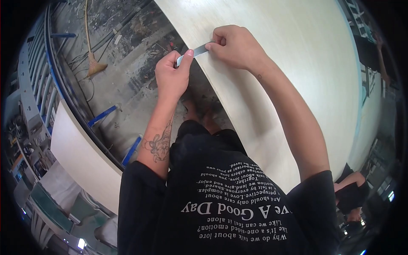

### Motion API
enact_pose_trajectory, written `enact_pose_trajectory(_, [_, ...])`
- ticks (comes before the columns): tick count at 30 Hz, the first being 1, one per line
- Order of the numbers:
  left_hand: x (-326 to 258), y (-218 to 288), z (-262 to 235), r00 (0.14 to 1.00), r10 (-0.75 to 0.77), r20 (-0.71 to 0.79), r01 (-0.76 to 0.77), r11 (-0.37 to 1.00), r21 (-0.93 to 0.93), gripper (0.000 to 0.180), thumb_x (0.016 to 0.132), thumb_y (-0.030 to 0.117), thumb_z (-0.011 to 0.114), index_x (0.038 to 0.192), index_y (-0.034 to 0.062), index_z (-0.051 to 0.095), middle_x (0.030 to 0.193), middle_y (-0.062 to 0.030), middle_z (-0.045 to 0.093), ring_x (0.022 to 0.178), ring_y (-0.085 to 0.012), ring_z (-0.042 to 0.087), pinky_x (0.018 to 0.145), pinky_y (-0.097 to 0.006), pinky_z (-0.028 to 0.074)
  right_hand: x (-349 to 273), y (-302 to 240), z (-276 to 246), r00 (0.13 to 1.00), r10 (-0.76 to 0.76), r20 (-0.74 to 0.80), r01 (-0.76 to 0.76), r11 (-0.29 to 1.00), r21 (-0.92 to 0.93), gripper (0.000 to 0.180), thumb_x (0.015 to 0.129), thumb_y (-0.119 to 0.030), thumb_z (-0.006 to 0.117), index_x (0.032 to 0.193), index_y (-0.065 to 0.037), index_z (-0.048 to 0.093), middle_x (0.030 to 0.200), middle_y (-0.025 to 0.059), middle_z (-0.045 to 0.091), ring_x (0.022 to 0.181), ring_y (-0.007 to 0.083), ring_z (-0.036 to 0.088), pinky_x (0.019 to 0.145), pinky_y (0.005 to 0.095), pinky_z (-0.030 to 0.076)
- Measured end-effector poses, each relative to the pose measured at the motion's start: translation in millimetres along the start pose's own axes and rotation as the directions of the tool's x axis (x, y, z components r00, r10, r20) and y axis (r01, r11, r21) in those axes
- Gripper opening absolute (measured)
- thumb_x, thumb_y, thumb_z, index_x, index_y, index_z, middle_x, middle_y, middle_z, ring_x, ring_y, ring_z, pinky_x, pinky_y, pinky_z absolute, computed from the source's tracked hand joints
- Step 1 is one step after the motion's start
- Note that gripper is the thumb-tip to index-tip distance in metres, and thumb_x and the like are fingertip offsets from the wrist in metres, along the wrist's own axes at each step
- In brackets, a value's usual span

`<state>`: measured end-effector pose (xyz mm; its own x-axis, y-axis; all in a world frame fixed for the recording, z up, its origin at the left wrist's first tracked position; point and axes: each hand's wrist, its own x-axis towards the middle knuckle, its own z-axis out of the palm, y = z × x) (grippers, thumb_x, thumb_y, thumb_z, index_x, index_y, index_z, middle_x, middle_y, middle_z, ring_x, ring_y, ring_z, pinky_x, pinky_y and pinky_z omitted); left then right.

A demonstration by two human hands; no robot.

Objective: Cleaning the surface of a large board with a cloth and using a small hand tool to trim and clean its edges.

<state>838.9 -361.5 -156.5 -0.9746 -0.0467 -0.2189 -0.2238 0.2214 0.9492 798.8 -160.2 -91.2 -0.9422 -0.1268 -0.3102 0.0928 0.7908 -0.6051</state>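
Note:
A thin flat metal strip (200, 50), silvery and blade-like, stretches between my two hands over the left edge of a pale wooden board (310, 63). My left hand (172, 75) is closed round its left end, thumb pressed along the top, just off the board's edge. The other end is pinched by my right hand (238, 46), fingers curled, above the board's surface. Both ends of the strip are partly hidden by fingers, so I cannot make out its exact kind.
On the stained floor to the left lie a broom (95, 66) and loose cables. Blue metal brackets (102, 115) stick out from a dark curved rail beside another pale board (78, 146). At the right edge another person (352, 187) in dark clothing stands near the board.

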Motion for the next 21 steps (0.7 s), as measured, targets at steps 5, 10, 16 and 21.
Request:
enact_pose_trajectory(5, [-2, 0, 0, 0.999, 0.036, -0.011, -0.035, 0.999, 0.025, 0.052, 0.100, 0.031, 0.077, 0.066, 0.0047, 0.048, 0.060, 0.0052, 0.040, 0.060, -0.0053, 0.035, 0.052, -0.030, 0.030, -5, 2, 2, 1.000, -0.001, -0.001, 0.001, 1.000, -0.007, 0.032, 0.089, -0.031, 0.076, 0.083, 0.000, 0.069, 0.074, 0.0128, 0.065, 0.069, 0.0265, 0.061, 0.068, 0.0402, 0.050])
enact_pose_trajectory(10, [-8, -2, 0, 0.998, 0.057, -0.006, -0.056, 0.998, 0.034, 0.051, 0.099, 0.031, 0.078, 0.066, 0.0042, 0.049, 0.059, 0.0045, 0.040, 0.059, -0.0061, 0.036, 0.052, -0.030, 0.031, -12, 3, 5, 0.999, -0.015, -0.034, 0.015, 1.000, -0.013, 0.033, 0.091, -0.031, 0.075, 0.083, 0.000, 0.068, 0.073, 0.0119, 0.064, 0.067, 0.0245, 0.058, 0.066, 0.0395, 0.048])
enact_pose_trajectory(16, [-13, 1, 1, 0.999, 0.048, -0.002, -0.048, 0.998, 0.050, 0.049, 0.098, 0.031, 0.078, 0.067, 0.0034, 0.051, 0.058, 0.0036, 0.042, 0.059, -0.0065, 0.037, 0.052, -0.030, 0.032, -21, 4, 3, 0.998, -0.046, -0.051, 0.047, 0.999, 0.008, 0.033, 0.092, -0.030, 0.076, 0.083, 0.000, 0.068, 0.065, 0.0080, 0.057, 0.061, 0.0201, 0.050, 0.061, 0.0371, 0.044])
enact_pose_trajectory(21, [-15, -2, 1, 0.998, 0.054, -0.012, -0.053, 0.997, 0.055, 0.049, 0.098, 0.031, 0.078, 0.068, 0.0029, 0.052, 0.058, 0.0024, 0.043, 0.059, -0.0068, 0.037, 0.052, -0.030, 0.033, -22, 5, 5, 0.998, -0.040, -0.044, 0.040, 0.999, 0.007, 0.032, 0.092, -0.030, 0.076, 0.083, 0.000, 0.069, 0.065, 0.0076, 0.057, 0.061, 0.0195, 0.050, 0.060, 0.0366, 0.043])
